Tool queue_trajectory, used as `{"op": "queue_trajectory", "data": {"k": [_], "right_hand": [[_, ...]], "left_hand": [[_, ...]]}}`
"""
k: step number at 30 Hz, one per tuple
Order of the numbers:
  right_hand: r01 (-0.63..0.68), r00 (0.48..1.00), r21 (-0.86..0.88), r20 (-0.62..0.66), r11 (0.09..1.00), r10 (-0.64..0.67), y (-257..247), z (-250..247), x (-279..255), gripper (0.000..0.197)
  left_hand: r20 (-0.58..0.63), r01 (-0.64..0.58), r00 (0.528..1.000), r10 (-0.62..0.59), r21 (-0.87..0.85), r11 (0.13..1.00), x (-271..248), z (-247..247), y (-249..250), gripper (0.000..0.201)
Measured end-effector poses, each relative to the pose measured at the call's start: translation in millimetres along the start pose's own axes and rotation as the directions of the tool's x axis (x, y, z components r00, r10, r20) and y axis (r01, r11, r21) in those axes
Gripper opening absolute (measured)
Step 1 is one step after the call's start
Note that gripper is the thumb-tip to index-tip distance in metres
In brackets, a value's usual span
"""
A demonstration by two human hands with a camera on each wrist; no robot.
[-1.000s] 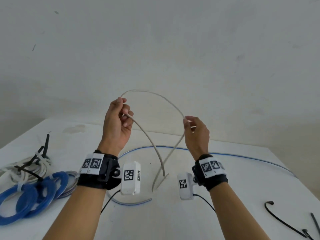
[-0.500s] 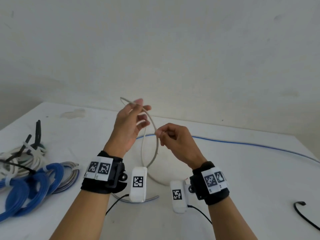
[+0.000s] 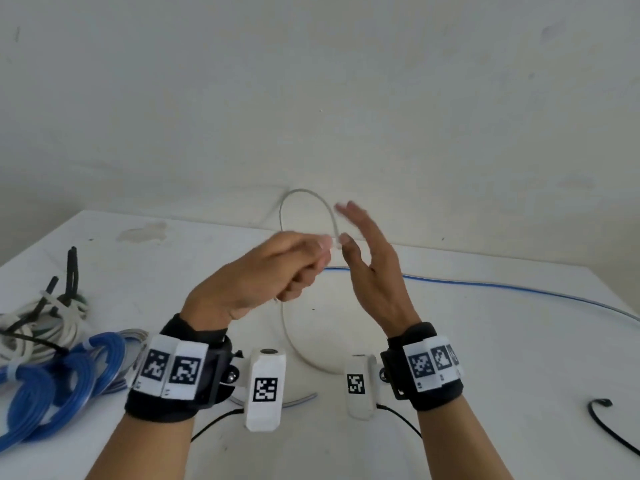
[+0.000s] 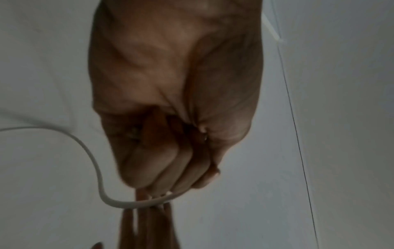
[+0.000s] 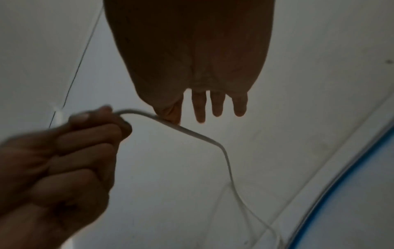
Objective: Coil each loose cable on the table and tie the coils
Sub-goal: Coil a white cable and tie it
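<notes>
A thin white cable (image 3: 300, 191) arches in a small loop above my hands, then drops to the white table (image 3: 485, 358) and curves between my wrists. My left hand (image 3: 311, 251) is a fist gripping the cable where the loop closes; in the left wrist view the cable (image 4: 93, 161) runs out from under its curled fingers (image 4: 149, 168). My right hand (image 3: 360, 237) stands beside it with straight fingers, thumb tip touching the cable. The right wrist view shows those fingers (image 5: 217, 104) spread and the cable (image 5: 192, 133) running to my left hand (image 5: 74, 151).
A long blue cable (image 3: 485, 284) lies loose across the back of the table. Tied blue coils (image 3: 52, 382) and a tied white coil (image 3: 34, 323) sit at the left with black ties (image 3: 71, 268). More black ties (image 3: 602, 420) lie at the right edge.
The hands came together and the wide arch shrank to a small loop. My left hand closed into a fist on the cable; my right hand opened from its pinch, fingers now straight.
</notes>
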State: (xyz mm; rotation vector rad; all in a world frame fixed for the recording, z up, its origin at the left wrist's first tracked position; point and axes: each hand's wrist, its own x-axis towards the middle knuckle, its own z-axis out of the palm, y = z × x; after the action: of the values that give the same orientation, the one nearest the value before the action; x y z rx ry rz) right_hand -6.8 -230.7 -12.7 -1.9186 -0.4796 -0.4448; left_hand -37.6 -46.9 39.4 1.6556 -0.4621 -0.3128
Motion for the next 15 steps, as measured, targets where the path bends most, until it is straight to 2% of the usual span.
{"op": "queue_trajectory", "data": {"k": [1,2,4,6,7,9,10,11,13,15], "right_hand": [[-0.034,0.998,0.033,0.046,0.999,0.033,-4,0,-1,0.028],[-0.064,0.996,0.070,0.072,0.995,0.059,-8,-1,-1,0.029],[-0.077,0.993,0.094,0.093,0.993,0.068,-17,-1,-2,0.031],[-0.052,0.994,0.064,0.098,0.997,0.046,-23,1,-2,0.023],[-0.036,0.995,0.047,0.099,0.998,0.032,-24,2,-1,0.019],[-0.018,0.997,0.051,0.080,0.999,0.013,-24,0,1,0.009],[-0.014,0.998,0.068,0.058,0.998,0.010,-22,-3,2,0.004],[-0.013,1.000,0.079,0.024,0.997,0.011,-19,-6,2,0.004],[-0.024,0.999,0.069,-0.046,0.997,0.027,-13,-13,3,0.008],[-0.024,0.998,0.003,-0.054,1.000,0.025,-9,-12,3,0.015]], "left_hand": [[-0.039,-0.012,0.999,0.004,-0.188,0.982,-1,-4,4,0.041],[-0.081,-0.030,0.997,0.001,-0.369,0.929,-1,-8,8,0.041],[-0.152,-0.095,0.988,-0.001,-0.624,0.776,-1,-21,11,0.042],[-0.140,-0.138,0.989,0.040,-0.816,0.562,0,-35,5,0.040],[-0.091,-0.123,0.991,0.095,-0.902,0.415,0,-42,0,0.038],[-0.040,-0.066,0.982,0.185,-0.988,0.137,-1,-57,-8,0.035],[-0.070,-0.082,0.979,0.190,-0.995,0.056,-5,-64,-10,0.036],[-0.113,-0.116,0.974,0.196,-0.993,0.000,-10,-71,-10,0.037],[-0.183,-0.176,0.957,0.224,-0.983,-0.051,-19,-81,-7,0.037],[-0.208,-0.207,0.947,0.247,-0.978,-0.028,-24,-86,-5,0.036]]}}
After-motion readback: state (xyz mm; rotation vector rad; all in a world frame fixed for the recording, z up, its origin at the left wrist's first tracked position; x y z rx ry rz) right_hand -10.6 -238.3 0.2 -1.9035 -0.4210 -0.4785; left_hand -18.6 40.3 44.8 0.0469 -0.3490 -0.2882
